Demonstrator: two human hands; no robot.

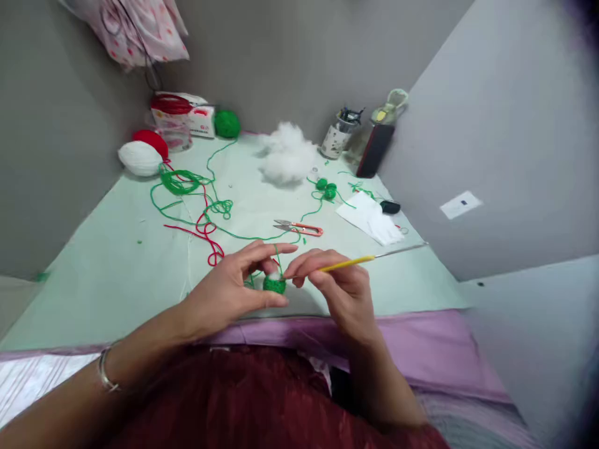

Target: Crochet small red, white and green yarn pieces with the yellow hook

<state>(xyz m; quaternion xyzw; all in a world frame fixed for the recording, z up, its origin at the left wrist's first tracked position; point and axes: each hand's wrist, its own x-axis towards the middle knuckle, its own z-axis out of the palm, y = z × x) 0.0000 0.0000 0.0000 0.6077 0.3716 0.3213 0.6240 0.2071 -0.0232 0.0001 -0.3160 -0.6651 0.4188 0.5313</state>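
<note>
Between the thumb and fingers of my left hand (pixel 236 277) sits a small green crochet piece (pixel 274 285), with white stuffing showing at its top opening. A strand of green yarn (pixel 277 254) runs up from the piece over my left index finger, which is stretched out. My right hand (pixel 344 284) grips a crochet hook (pixel 349 264) with a yellow handle, pen-fashion. Its working tip meets the top edge of the green piece; the other metal end points right. Just beyond my hands lie orange-handled thread snips (pixel 299 227).
White fibre stuffing (pixel 287 156) is heaped at the back. Loose green yarn (pixel 182 182) and red yarn (pixel 206 231) tangle at left, near a white yarn ball (pixel 140 158) and a green yarn ball (pixel 227 124). Rightward are small green pieces (pixel 330 191), white paper (pixel 369 218) and a pen cup (pixel 336 138).
</note>
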